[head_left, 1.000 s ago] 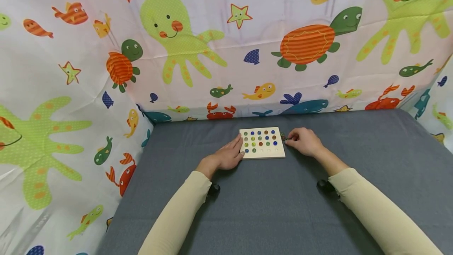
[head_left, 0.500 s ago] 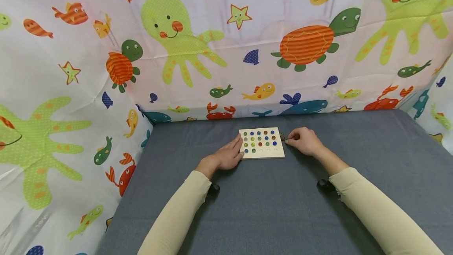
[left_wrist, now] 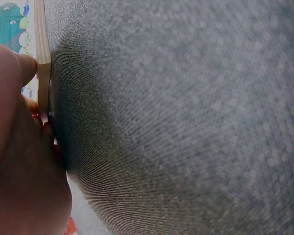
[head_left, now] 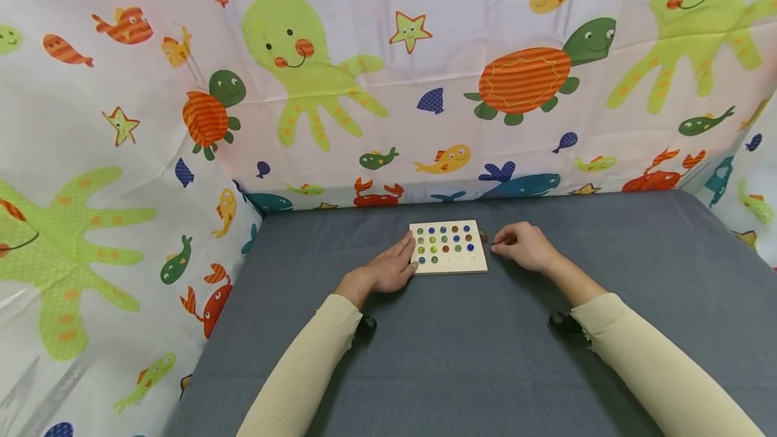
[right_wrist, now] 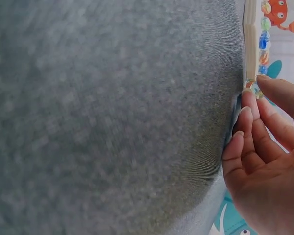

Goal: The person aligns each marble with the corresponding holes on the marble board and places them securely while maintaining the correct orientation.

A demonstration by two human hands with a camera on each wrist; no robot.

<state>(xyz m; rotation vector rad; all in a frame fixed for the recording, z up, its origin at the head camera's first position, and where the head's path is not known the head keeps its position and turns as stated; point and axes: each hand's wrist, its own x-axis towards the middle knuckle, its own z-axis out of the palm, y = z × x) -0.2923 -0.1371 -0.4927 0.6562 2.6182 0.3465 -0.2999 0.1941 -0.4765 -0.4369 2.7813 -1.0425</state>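
Note:
A small wooden board (head_left: pixel 448 263) lies at the far middle of the grey table, several coloured marbles (head_left: pixel 445 239) seated in its holes. My left hand (head_left: pixel 405 255) rests with straight fingers against the board's left edge (left_wrist: pixel 41 44). My right hand (head_left: pixel 499 243) is just right of the board, thumb and forefinger pinching a glass marble (right_wrist: pixel 251 87) close to the board's side (right_wrist: pixel 249 34). Another loose marble (head_left: pixel 483 235) lies by the board's right edge.
Grey cloth (head_left: pixel 485 356) covers the table all round the board. A sea-animal printed curtain (head_left: pixel 364 86) closes off the back and both sides. Both forearms are in cream sleeves (head_left: pixel 315 363).
Almost nothing: my right hand has drawn slightly toward me beside the board. The left hand has stayed on the board's edge.

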